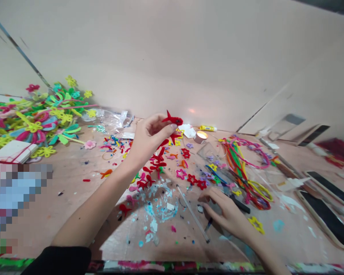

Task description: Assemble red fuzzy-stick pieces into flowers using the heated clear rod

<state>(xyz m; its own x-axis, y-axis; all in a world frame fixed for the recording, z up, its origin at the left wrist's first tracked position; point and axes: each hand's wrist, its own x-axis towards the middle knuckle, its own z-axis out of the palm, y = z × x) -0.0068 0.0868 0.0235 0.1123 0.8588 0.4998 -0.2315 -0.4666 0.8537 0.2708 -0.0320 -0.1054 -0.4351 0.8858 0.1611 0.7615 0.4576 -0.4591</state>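
Observation:
My left hand (pixel 153 133) is raised above the table's middle. Its thumb and fingers pinch a red fuzzy pipe-cleaner flower (pixel 174 120), with pointed tips showing above and below the thumb. Low over the table, my right hand (pixel 222 210) has its fingers bent and apart, with nothing visible between them. A small pale scrap (pixel 200 208) lies by its thumb. A clear pen-like stick (pixel 192 214) lies just left of this hand, and a black-handled tool (pixel 240 204) lies just beyond it. Red pipe-cleaner pieces (pixel 158 163) are heaped below my left hand.
A lit candle (pixel 201 137) burns near the wall beside a yellow glue stick (pixel 208 128). Colourful pipe-cleaner flowers (pixel 46 118) pile up at left. Bundled pipe cleaners (pixel 238 164) lie at right, near a white-nozzled bottle (pixel 292 184) and phones (pixel 326 217). Blue-white flakes (pixel 160 206) cover the front.

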